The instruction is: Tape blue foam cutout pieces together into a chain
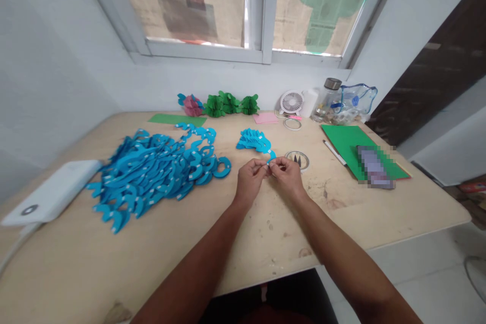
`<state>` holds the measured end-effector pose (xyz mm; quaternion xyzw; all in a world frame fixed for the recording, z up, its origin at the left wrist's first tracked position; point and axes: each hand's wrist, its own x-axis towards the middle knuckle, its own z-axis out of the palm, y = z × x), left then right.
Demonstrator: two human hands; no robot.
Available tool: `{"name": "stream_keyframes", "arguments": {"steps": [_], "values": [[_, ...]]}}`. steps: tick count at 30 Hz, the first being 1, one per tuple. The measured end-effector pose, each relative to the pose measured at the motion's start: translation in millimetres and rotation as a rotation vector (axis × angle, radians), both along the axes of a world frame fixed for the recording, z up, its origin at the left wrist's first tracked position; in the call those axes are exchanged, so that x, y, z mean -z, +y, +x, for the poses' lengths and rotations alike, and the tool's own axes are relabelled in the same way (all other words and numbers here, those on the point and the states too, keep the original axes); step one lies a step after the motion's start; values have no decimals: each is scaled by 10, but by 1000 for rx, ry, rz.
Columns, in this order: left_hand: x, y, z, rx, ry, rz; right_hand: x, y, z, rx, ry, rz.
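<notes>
The left hand (pixel 249 180) and right hand (pixel 287 176) were held together at bench centre, each grip pinched nearly shut on the end of a bright blue cut-paper chain (pixel 255 140). A larger heap of blue paper links (pixel 159 172) lay at left of frame on the pale wooden bench (pixel 266 233).

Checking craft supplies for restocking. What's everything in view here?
Cut-paper chain: one heap, blue, left.
Cut-paper strand: one, blue, centre.
Honeycomb ornaments: three, green, by wall.
Paper ornament: one, pink-blue, by wall.
Card sheets: two, green, back left, right.
Sticky notes: one pad, pink, back.
Tape rolls: two, clear, centre right.
Desk fan: one, white, back.
Glass jar: one, clear, back right.
Plastic pouch: one, clear, back right.
Pen: one, white, right.
Blurred object: one, purplish, right.
Flat box: one, white, far left.
Left grip: one, pinching strand.
Right grip: one, pinching strand.
</notes>
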<state>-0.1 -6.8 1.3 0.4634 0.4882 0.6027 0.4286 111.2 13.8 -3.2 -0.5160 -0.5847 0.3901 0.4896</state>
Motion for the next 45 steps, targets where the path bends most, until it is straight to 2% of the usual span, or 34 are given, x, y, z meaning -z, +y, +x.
{"name": "stream_keyframes", "arguments": {"steps": [7,16,31,41,45], "values": [[-21,-15,-9,-11,43,18,-7,-4,1,4,-37,20],[-33,-25,-12,-31,92,10,-17,-32,6,45,-202,176],[-64,-25,-22,-71,150,-3,-30,-52,-6,23,-238,192],[-68,-22,-16,-118,137,-18,-28,-70,-22,60,-237,187],[-62,-11,-26,-121,72,-58,-32,-56,23,106,-180,160]]}}
